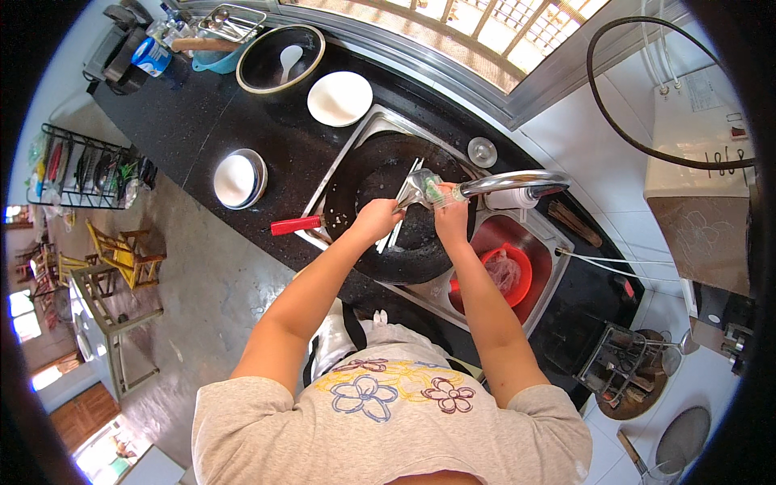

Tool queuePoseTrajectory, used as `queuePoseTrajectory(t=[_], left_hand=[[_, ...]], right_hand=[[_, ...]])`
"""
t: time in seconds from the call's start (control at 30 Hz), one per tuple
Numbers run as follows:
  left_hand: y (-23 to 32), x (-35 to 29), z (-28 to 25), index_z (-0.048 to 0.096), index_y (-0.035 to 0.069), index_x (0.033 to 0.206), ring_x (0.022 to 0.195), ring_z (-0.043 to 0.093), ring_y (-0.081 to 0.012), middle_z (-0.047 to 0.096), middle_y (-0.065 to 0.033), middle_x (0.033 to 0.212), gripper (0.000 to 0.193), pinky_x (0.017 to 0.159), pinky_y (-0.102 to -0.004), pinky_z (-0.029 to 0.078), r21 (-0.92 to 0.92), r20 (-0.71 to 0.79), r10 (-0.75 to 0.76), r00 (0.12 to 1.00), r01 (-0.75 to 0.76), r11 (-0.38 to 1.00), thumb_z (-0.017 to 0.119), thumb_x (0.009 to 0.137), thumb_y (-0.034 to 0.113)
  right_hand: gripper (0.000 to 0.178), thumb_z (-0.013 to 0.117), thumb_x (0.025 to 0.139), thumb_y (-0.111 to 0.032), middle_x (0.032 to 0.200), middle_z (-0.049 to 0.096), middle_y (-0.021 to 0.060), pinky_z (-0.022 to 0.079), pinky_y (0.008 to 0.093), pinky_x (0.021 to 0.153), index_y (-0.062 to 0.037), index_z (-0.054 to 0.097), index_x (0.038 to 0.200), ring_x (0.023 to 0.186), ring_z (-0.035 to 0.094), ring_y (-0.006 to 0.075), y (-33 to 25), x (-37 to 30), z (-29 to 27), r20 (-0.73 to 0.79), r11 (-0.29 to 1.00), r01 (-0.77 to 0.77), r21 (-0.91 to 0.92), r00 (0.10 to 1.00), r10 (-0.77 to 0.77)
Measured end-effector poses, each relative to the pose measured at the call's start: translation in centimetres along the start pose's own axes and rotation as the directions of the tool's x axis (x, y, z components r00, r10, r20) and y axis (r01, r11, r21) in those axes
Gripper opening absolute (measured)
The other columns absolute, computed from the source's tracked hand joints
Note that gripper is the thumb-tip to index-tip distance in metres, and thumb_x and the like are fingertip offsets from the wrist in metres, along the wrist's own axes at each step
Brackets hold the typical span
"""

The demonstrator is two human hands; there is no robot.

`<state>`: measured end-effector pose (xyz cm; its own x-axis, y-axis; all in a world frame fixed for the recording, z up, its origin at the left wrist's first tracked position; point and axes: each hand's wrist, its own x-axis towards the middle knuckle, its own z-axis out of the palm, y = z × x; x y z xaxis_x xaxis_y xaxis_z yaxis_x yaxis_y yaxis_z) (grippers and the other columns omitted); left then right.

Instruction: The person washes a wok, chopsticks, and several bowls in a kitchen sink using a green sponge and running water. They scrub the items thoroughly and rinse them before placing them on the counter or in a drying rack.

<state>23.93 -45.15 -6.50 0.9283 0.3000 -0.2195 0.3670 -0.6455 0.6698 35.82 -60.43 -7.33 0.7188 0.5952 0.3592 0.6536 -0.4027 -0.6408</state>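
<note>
My left hand (pixel 378 218) is closed on the handle of a metal spoon (pixel 414 194), held over a big dark wok (pixel 352 174) in the sink. My right hand (pixel 451 217) presses a green and whitish scrubbing cloth (pixel 435 191) against the spoon's head. The tap (pixel 509 179) reaches over from the right, its mouth just beside my right hand. Several pale chopsticks (pixel 394 234) lie in the wok beneath my hands. The wok's red handle (pixel 296 225) sticks out over the counter on the left.
In the right basin (pixel 548 250), a red bowl (pixel 524 279) holds a pale crumpled thing. Stacked bowls (pixel 234 181), a white plate (pixel 339 99) and a dark basin (pixel 252 71) with a white spoon stand on the black counter (pixel 182 121). A glass (pixel 482 152) stands behind the tap.
</note>
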Motion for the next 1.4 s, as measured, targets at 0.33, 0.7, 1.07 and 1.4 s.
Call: queuePoseTrajectory(t=[0.33, 0.7, 1.07, 1.4], left_hand=[[-0.3, -1.7, -1.5, 0.059, 0.001, 0.08, 0.074, 0.059, -0.0393, 0.059, -0.0211, 0.073, 0.025, 0.065, -0.044, 0.045, -0.05, 0.066, -0.04, 0.997, 0.043, 0.998, 0.06, 0.083, 0.026], [1.9, 1.6, -0.3, 0.062, -0.001, 0.083, 0.087, 0.061, -0.0381, 0.063, -0.0234, 0.086, 0.015, 0.077, -0.0442, 0.049, 0.061, -0.018, -0.007, 1.0, 0.008, 0.998, 0.062, 0.072, 0.009], [0.8, 0.2, 1.6, 0.061, -0.001, 0.085, 0.082, 0.061, -0.0402, 0.063, -0.0233, 0.082, 0.022, 0.075, -0.0475, 0.048, 0.04, 0.032, -0.039, 0.999, 0.037, 0.999, 0.059, 0.083, 0.021], [1.4, -1.8, 1.6, 0.055, 0.002, 0.087, 0.078, 0.059, -0.041, 0.062, -0.0212, 0.078, 0.019, 0.068, -0.0484, 0.047, 0.047, -0.008, 0.024, 1.0, -0.023, 0.999, 0.057, 0.086, 0.022]], right_hand=[[0.024, 0.056, 0.077, -0.008, 0.1, 0.059, 0.02, 0.045, 0.0401, 0.081, -0.0033, 0.064, 0.098, 0.093, 0.057, 0.0374, 1.8, -0.9, -1.1, 0.187, 0.931, -0.275, 0.241, 0.954, 0.234], [0.031, 0.061, 0.067, 0.003, 0.105, 0.058, 0.0141, 0.044, 0.0409, 0.083, 0.0014, 0.061, 0.099, 0.096, 0.056, 0.0347, -3.1, -0.3, 0.1, 0.153, 0.96, 0.17, 0.223, 0.966, -0.207], [0.017, 0.06, 0.079, -0.006, 0.093, 0.061, 0.0118, 0.044, 0.0361, 0.077, -0.0034, 0.063, 0.096, 0.085, 0.056, 0.0319, 3.6, -1.4, 2.4, 0.141, 0.981, -0.193, 0.032, 0.972, 0.187], [0.058, 0.049, 0.091, -0.041, 0.131, 0.046, 0.0133, 0.038, 0.032, 0.094, -0.0029, 0.039, 0.134, 0.115, 0.047, 0.0265, 4.3, -2.6, 7.9, 0.247, 0.846, -0.477, 0.238, 0.872, 0.422]])
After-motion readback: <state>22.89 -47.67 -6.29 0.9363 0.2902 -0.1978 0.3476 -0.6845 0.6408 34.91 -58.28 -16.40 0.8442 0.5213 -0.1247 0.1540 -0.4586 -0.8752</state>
